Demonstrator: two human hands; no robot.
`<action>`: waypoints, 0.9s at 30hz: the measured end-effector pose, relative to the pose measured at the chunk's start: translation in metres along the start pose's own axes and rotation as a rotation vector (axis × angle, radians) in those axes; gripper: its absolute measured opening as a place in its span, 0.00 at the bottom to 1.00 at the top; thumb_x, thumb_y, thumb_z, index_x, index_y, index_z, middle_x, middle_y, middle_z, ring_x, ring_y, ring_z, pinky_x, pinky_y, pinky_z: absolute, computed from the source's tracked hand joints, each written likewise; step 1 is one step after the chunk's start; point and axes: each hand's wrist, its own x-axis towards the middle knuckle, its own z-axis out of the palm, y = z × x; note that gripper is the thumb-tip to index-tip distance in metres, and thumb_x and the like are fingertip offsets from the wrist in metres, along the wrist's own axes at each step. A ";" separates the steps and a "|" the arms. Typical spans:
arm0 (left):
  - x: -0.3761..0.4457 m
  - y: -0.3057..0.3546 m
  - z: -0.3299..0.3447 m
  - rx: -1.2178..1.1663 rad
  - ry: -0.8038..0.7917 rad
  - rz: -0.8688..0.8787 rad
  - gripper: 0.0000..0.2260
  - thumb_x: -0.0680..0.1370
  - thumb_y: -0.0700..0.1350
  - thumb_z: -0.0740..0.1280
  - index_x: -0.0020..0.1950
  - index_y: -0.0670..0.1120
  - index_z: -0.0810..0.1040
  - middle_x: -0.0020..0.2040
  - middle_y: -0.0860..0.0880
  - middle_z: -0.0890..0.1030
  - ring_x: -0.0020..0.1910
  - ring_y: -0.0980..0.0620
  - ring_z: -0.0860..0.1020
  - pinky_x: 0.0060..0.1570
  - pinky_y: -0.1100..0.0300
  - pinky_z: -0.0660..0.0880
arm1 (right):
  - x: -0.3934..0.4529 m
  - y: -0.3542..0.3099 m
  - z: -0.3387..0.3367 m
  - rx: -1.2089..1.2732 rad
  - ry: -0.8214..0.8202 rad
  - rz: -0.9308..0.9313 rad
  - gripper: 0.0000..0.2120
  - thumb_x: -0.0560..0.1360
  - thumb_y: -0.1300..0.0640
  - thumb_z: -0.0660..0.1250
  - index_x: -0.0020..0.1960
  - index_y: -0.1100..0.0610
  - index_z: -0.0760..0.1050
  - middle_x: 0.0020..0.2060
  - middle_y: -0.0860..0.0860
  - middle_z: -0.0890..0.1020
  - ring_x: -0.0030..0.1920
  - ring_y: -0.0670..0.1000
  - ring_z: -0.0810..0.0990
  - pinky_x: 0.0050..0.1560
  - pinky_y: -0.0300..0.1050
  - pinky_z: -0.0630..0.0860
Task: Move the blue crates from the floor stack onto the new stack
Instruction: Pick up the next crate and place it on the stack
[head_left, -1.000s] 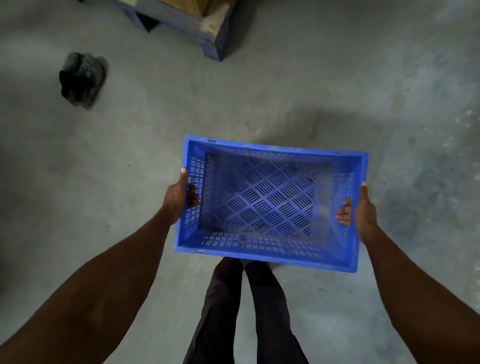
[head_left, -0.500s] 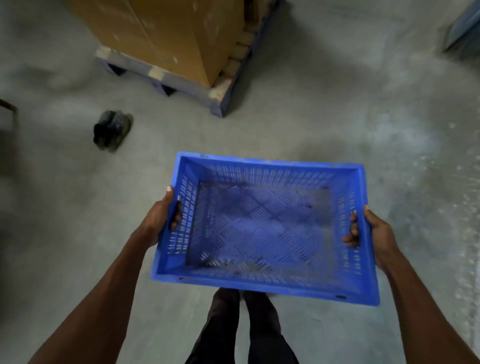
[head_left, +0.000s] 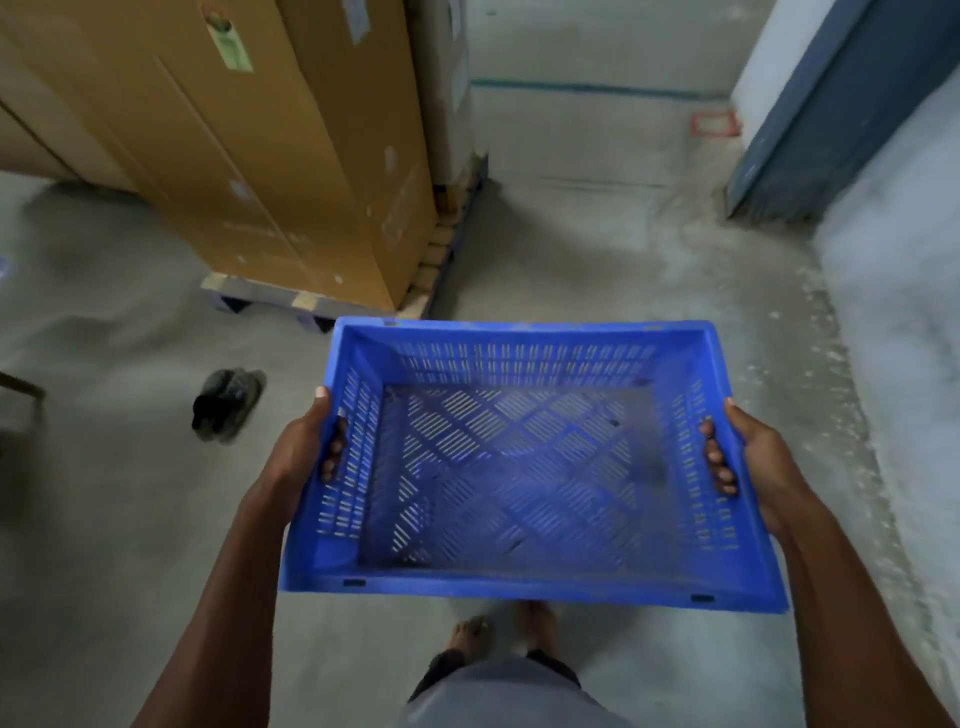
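Note:
I carry one empty blue slotted crate (head_left: 519, 582) in front of me above the concrete floor, roughly level and open side up. My left hand (head_left: 306, 447) grips its left short wall, fingers curled through the handle slot. My right hand (head_left: 748, 457) grips the right short wall the same way, fingertips showing inside the crate. Neither the floor stack nor the new stack is in view.
Tall brown cardboard boxes (head_left: 270, 156) stand on a pallet (head_left: 270, 299) ahead on the left. A dark lump (head_left: 226, 402) lies on the floor left of the crate. A blue-grey door or panel (head_left: 831, 119) is at the far right. My bare feet (head_left: 498, 634) show below the crate.
The view has tilted up and moved toward the pallet, so the boxes and far wall now show. The crate sits lower in view and both hands keep their grip.

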 end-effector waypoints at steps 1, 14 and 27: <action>0.002 0.006 -0.002 0.016 -0.021 0.008 0.28 0.77 0.72 0.57 0.43 0.46 0.73 0.28 0.52 0.68 0.22 0.53 0.63 0.20 0.63 0.62 | -0.010 0.005 0.000 0.029 0.020 -0.007 0.20 0.81 0.39 0.54 0.43 0.54 0.70 0.25 0.49 0.67 0.18 0.46 0.61 0.18 0.34 0.58; -0.003 0.064 0.096 0.329 -0.477 0.147 0.27 0.80 0.69 0.54 0.43 0.46 0.73 0.30 0.50 0.68 0.22 0.54 0.62 0.20 0.64 0.59 | -0.179 0.133 -0.050 0.382 0.449 -0.061 0.21 0.79 0.38 0.59 0.42 0.56 0.72 0.26 0.51 0.68 0.19 0.49 0.62 0.18 0.38 0.61; -0.177 -0.008 0.350 0.697 -1.102 0.272 0.28 0.79 0.70 0.57 0.42 0.45 0.75 0.30 0.49 0.69 0.23 0.52 0.63 0.22 0.62 0.62 | -0.443 0.316 -0.110 0.774 1.080 -0.057 0.21 0.78 0.37 0.59 0.41 0.55 0.71 0.26 0.49 0.68 0.20 0.47 0.63 0.18 0.39 0.62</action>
